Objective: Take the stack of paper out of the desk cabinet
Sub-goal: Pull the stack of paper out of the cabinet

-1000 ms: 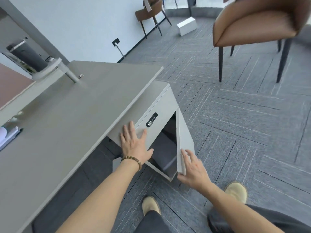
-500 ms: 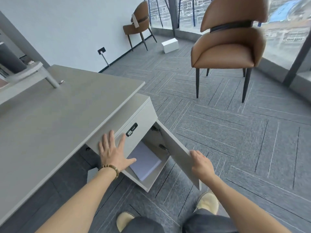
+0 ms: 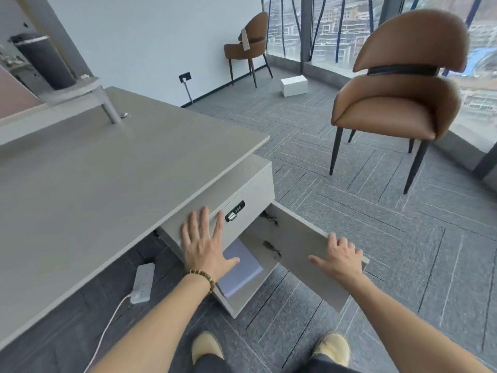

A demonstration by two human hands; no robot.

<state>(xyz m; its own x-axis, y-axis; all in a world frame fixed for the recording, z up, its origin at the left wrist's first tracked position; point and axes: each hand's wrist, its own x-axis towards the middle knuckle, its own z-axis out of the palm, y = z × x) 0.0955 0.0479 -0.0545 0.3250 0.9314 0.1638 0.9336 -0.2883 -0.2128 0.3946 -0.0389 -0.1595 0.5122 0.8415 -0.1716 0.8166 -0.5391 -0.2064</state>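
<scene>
White paper stack [image 3: 239,270] sits inside the cabinet; left hand [image 3: 204,246] flat, splayed; right hand [image 3: 338,261] grips the door [image 3: 301,246] at 3 o'clock.

left hand [image 3: 205,246]: flat, fingers spread, palm down, beaded band at wrist | right hand [image 3: 339,260]: fingers curled over an edge, thumb stretched left | both forearms bare, reaching forward

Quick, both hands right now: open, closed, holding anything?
Left hand: open, flat against the drawer front, holding nothing.
Right hand: grip on the edge of the open cabinet door.
</scene>
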